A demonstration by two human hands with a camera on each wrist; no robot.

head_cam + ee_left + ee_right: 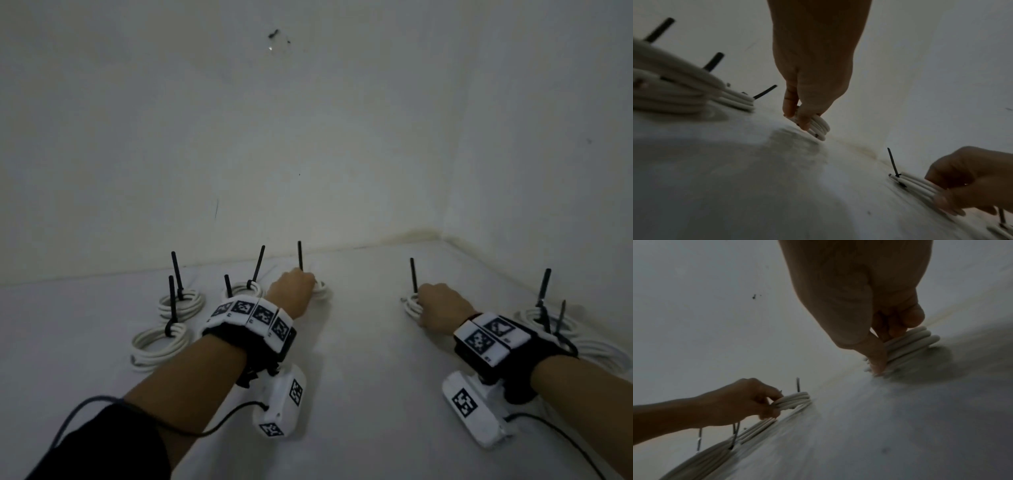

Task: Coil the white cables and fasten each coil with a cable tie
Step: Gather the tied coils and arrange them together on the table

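Two white cable coils lie on a white surface, each bound by a black cable tie whose tail stands up. My left hand (298,289) grips the middle coil (322,290) from above; its tie (300,255) rises behind the knuckles. In the left wrist view the thumb and fingers (804,123) pinch the stacked loops (821,127). My right hand (440,305) grips the other coil (411,305) beside its tie (413,274). The right wrist view shows those fingers (878,360) curled round its loops (912,342).
Three more tied coils sit at the left (181,303) (159,342) (244,290). More tied coils lie at the far right (544,317) (603,353). White walls meet in a corner (440,236) just behind the coils.
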